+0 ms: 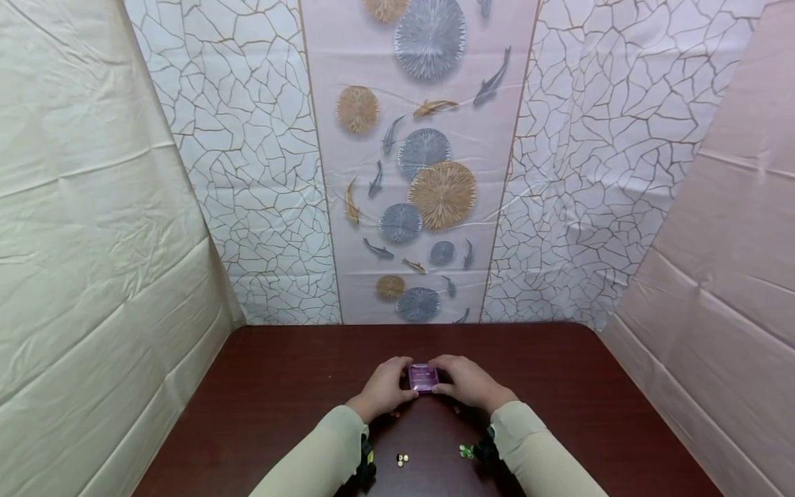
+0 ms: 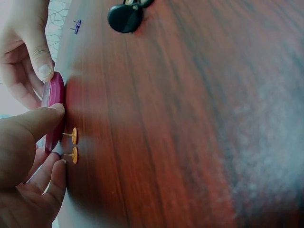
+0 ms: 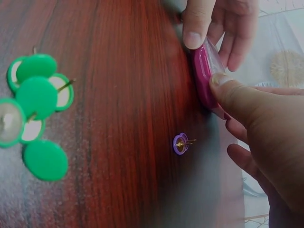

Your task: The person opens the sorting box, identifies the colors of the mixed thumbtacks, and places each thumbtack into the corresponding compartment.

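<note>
A small square magenta case (image 1: 424,378) with a clear top lies on the brown table. My left hand (image 1: 384,391) grips its left side, thumb at the near edge and fingers at the far edge. On the opposite side, my right hand (image 1: 473,384) holds it the same way. The left wrist view shows two orange thumbtacks (image 2: 74,145) pin-out beside the case and left fingers. A purple thumbtack (image 3: 180,144) lies near the right hand, with its pin showing. Whether the case holds anything is too small to tell.
Several green thumbtacks (image 1: 466,451) lie in a cluster by the right wrist. A small group of dark-headed thumbtacks (image 1: 401,458) sits between the forearms. Patterned cloth (image 1: 273,207) hangs behind the dark wooden table (image 1: 286,386), with plain cloth at both sides.
</note>
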`<state>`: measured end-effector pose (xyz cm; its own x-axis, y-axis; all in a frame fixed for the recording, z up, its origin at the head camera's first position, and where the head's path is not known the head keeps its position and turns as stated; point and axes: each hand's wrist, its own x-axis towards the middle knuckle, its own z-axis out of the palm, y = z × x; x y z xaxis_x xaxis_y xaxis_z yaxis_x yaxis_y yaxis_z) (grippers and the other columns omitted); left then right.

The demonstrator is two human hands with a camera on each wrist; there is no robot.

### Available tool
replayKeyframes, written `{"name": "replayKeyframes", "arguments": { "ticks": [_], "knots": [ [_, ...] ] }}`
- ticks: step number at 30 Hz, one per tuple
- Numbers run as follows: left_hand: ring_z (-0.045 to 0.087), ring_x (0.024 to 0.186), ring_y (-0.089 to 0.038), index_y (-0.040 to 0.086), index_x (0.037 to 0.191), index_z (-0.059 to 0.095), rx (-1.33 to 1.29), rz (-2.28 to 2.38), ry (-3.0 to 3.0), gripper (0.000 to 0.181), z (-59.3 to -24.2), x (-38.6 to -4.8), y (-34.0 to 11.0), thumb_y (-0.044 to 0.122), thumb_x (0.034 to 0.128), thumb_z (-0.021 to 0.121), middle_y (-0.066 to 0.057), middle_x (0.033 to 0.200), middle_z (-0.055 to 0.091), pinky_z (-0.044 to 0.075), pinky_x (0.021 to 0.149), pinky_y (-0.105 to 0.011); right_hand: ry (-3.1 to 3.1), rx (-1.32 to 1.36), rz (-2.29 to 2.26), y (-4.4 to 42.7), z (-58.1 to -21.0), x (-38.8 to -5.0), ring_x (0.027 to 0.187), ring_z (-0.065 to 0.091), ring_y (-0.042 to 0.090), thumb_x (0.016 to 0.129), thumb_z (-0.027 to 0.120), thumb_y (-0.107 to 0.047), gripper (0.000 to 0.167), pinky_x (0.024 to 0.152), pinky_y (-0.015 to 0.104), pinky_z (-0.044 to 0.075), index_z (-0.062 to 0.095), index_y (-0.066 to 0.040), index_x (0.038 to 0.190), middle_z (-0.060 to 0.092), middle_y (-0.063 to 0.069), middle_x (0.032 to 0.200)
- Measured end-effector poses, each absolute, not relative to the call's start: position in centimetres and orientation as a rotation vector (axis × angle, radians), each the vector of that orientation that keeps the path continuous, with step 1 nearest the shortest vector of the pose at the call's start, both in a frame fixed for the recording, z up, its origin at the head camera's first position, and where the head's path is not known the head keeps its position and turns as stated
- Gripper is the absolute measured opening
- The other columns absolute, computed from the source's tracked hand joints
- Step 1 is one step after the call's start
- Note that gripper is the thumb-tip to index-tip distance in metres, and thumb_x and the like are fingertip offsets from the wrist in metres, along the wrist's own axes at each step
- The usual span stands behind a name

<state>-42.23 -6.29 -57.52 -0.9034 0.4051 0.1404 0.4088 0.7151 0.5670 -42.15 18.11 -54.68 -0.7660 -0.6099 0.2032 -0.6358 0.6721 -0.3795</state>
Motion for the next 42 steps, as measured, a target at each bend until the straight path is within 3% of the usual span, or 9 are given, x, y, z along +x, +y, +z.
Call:
{"name": "replayKeyframes", "arguments": {
  "ticks": [16, 42],
  "knots": [
    [0.07, 0.116, -0.024, 0.0, 0.151, 0.06, -0.687, -0.998, -2.893, 0.072, -57.4, -42.29, -6.27, 0.021, 0.0905, 0.095, -0.012, 0.136, 0.068, 0.06, 0.097, -0.039, -2.817, 1.067, 0.585, 18.16, -54.61, -42.02, 0.131, 0.068, 0.031, 0.105, 0.079, -0.021, 0.045, 0.109, 0.055, 0.054, 0.069, -0.002, 0.145, 0.071, 0.015, 0.141],
    [0.071, 0.115, -0.025, 0.002, 0.149, 0.063, -0.585, -1.164, -2.887, 0.071, -57.68, -42.75, -6.06, 0.014, 0.0874, 0.097, -0.013, 0.136, 0.07, 0.061, 0.096, -0.041, -2.805, 1.075, 0.777, 18.74, -54.94, -42.77, 0.13, 0.068, 0.037, 0.11, 0.07, -0.02, 0.035, 0.109, 0.059, 0.052, 0.072, 0.001, 0.138, 0.072, 0.019, 0.139]
  ]
}}
